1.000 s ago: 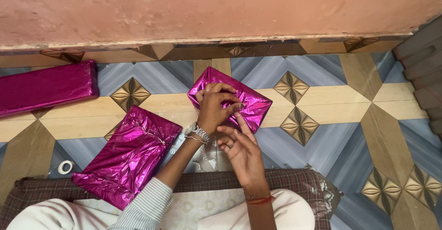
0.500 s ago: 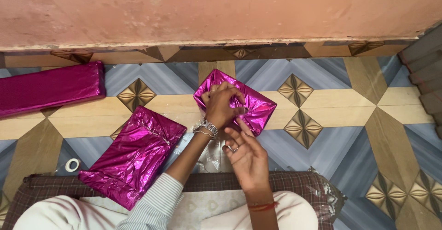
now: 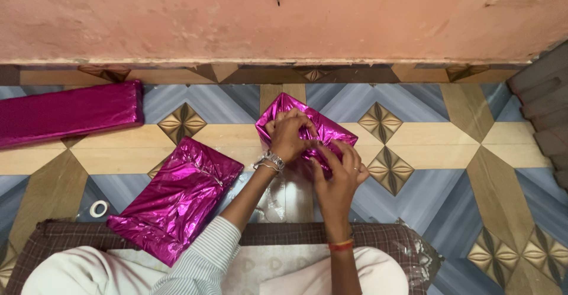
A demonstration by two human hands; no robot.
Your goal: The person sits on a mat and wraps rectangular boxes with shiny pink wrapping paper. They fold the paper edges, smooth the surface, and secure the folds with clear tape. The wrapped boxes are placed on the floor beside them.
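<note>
Looking at the last second or so, the big change is the right hand point(image 3: 338, 174): it was hovering in the air just short of the parcel point(image 3: 307, 130) with loose fingers, and now it's come forward and landed on the near edge, fingers curled down over the foil. The left hand point(image 3: 290, 138) hasn't really budged, it's still pinching the folds on top. So both hands are now clamped on the same pink parcel, which sits on the tiled floor point(image 3: 426, 129) close to the wall point(image 3: 284, 17). My read is the flap is being held shut from both sides, though I can't quite see if anything tiny, like a bit of tape, is under the right fingers.

As for containers, nothing's open. A second wrapped parcel point(image 3: 177, 197) lies to the left, a long pink roll point(image 3: 68, 112) further off, tape ring point(image 3: 99, 208) by the mat point(image 3: 378, 236). Contents all hidden under foil.
</note>
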